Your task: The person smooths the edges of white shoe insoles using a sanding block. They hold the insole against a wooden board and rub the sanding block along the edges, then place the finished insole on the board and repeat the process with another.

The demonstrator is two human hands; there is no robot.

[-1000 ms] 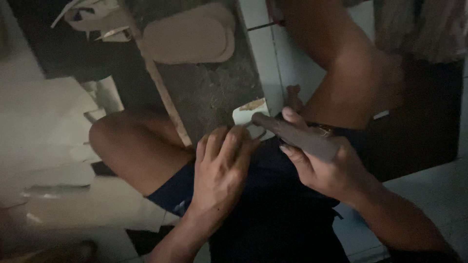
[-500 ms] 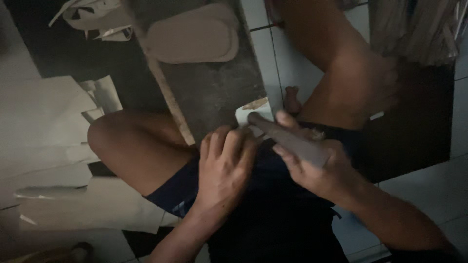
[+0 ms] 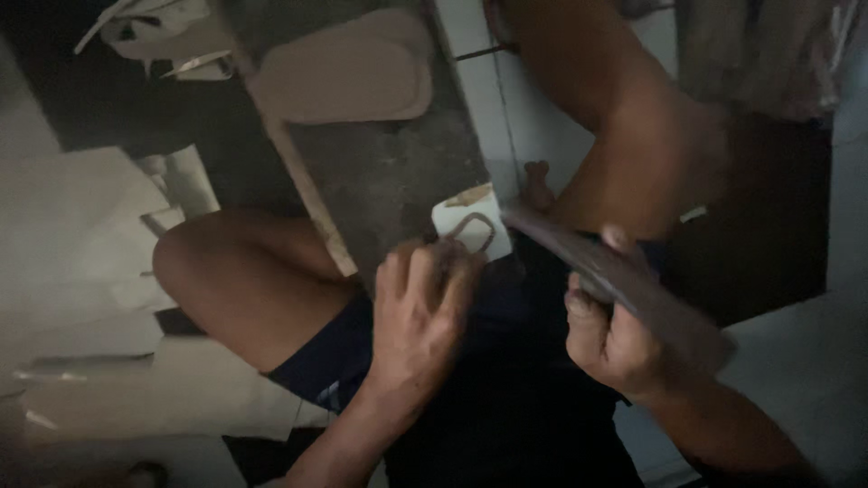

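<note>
So you're sitting on the floor with your knees spread, and everything you're working on sits right over your lap. Your left hand [image 3: 418,312] is curled, fingers bent down onto the near edge of a small pale card piece [image 3: 470,230], pinning it against your thigh so it doesn't slide. It's too dim to say whether you're pinching it or just pressing on it. That piece lies at about 1 o'clock from the left hand, touching the fingertips, with a rounded loop outline showing on its face.

Your right hand [image 3: 619,339] is wrapped tight around a long flat dark tool [image 3: 624,280], thumb on top. I can't tell if it's a blade or a plain strip, too murky. It runs from 4 o'clock up to 10 o'clock, and its far tip sits just beside the card piece, angled so the end meets the edge you're steadying.

Over at 9 o'clock, a pile of pale sheets [image 3: 81,271] lies by your left knee [image 3: 194,262], within easy reach. Up at 12 o'clock, a rounded flat tan board [image 3: 348,72] rests on the dark floor [image 3: 398,172], well apart from both hands.
</note>
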